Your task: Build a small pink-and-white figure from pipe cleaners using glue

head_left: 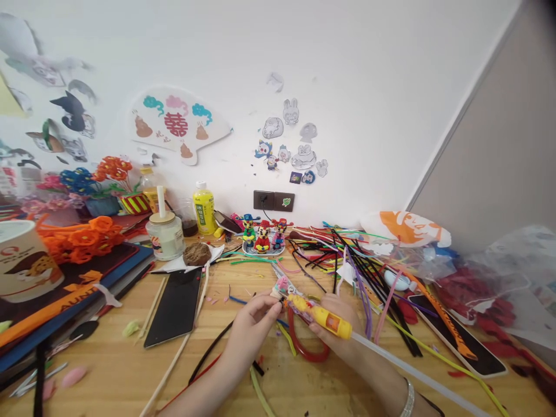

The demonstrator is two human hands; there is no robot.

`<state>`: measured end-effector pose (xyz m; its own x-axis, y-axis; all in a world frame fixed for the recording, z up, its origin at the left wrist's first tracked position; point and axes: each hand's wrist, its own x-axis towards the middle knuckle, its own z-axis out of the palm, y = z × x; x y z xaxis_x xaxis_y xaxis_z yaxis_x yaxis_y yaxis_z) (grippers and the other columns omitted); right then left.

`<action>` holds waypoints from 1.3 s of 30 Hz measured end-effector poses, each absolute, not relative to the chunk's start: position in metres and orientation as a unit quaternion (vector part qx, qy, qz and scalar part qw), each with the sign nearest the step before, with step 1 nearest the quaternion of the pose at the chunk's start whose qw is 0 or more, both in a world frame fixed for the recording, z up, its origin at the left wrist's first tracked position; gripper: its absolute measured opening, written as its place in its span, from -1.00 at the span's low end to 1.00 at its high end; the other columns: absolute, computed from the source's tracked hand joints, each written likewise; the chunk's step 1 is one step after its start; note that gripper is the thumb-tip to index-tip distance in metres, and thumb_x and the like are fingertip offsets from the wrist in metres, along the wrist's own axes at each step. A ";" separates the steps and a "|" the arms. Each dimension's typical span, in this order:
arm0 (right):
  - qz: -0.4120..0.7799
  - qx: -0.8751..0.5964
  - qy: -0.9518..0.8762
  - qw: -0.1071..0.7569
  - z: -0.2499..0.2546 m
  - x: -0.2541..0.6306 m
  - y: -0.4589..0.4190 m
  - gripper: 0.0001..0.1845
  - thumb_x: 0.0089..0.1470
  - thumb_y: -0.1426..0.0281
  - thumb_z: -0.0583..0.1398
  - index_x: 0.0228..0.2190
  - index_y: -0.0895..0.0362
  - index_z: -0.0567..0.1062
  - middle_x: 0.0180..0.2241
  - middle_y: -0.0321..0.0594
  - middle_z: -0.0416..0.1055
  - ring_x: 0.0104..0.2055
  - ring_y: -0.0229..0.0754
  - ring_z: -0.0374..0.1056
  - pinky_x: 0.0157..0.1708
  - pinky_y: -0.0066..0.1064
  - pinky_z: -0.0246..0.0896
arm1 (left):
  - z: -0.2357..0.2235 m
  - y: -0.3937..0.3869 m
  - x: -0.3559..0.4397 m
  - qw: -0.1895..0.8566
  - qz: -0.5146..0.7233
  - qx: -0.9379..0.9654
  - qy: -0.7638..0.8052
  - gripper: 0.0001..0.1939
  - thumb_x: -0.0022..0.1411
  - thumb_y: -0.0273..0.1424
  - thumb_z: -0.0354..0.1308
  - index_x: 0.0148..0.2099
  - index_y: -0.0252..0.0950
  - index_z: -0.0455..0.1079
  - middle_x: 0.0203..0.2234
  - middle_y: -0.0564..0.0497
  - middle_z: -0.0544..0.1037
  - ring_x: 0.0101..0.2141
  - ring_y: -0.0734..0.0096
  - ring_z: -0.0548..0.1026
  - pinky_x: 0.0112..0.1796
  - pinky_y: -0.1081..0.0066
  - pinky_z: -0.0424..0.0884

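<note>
A wooden table (108, 370), one, fills the lower half of the frame, strewn with craft stems (373, 284) at centre right, too many and too tangled to count. Two bare hands meet just below the centre. The right hand (341, 304) is wrapped around one yellow glue gun (324, 318), though some fingers are hidden behind it; one pale glue stick (399, 362) runs from its back end towards the lower right. The left hand (254, 324) has thumb and fingertips pinched together, almost no gap, on one small pastel piece. Two dark phones lie flat: one at centre left (174, 307), one at lower right (486, 364). Beneath the hands is what looks like one pair of red-handled scissors (319, 357). Three colourful figurines (263, 234) stand in one small dish (260, 253) near the centre, looking complete. Smallest is the pastel piece (281, 285), pink, teal and white, at the gun's nozzle in the middle of the frame. Gluing appears partway through: the piece seems shaped, but remains in the fingers; whether its parts are fully joined cannot be told.
</note>
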<state>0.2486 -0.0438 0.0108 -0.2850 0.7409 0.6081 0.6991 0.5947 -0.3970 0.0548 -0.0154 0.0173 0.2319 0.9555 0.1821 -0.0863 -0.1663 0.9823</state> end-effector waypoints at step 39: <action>0.021 -0.483 -0.754 0.446 0.026 0.208 -0.060 -0.92 -0.01 0.43 0.16 -0.38 0.08 0.42 -0.38 -0.24 0.33 -0.30 -0.16 0.24 -0.34 -0.34 0.16 | 0.015 -0.025 0.064 0.705 0.471 0.396 0.352 -0.70 -0.24 -0.23 0.34 -0.51 -0.37 0.44 -0.57 0.02 0.54 -0.46 0.40 0.48 -0.28 0.38 0.39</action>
